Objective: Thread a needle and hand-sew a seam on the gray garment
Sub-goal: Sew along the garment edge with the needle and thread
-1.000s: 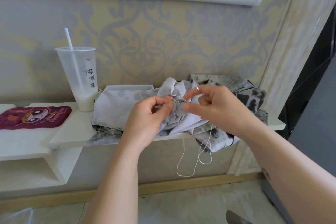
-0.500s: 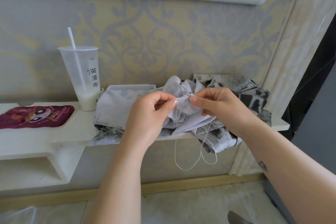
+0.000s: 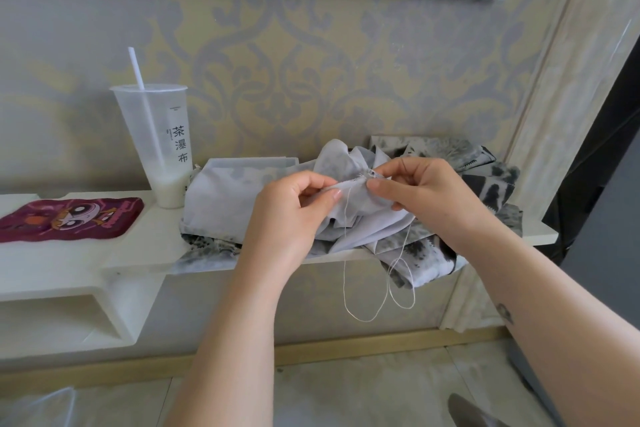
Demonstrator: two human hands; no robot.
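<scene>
— Which step was it?
— Mid-seam, I judged. The gray garment [image 3: 242, 198] lay heaped on the shelf [image 3: 86, 253], and the left hand [image 3: 287, 215] and right hand [image 3: 426, 194] both pinched its fold at the stitch (needle too small to see). The thread [image 3: 344, 284] hung toward six o'clock. Next, a steady pull-through.
— Around it?
— A patterned wall [image 3: 311, 62], with a cup [image 3: 156, 135] at the garment's nine o'clock.

- We see the left hand [image 3: 294, 211] and the right hand [image 3: 426, 194] each pinching a raised fold of the gray garment [image 3: 228, 198], hands close together.
- White thread [image 3: 367, 317] hangs from that fold, looping below the shelf [image 3: 145, 250] edge.
- To the left, we see a plastic cup [image 3: 152, 135] with a straw [image 3: 136, 68] just beside the garment, and a dark red patterned mat [image 3: 65, 218] further left.
</scene>
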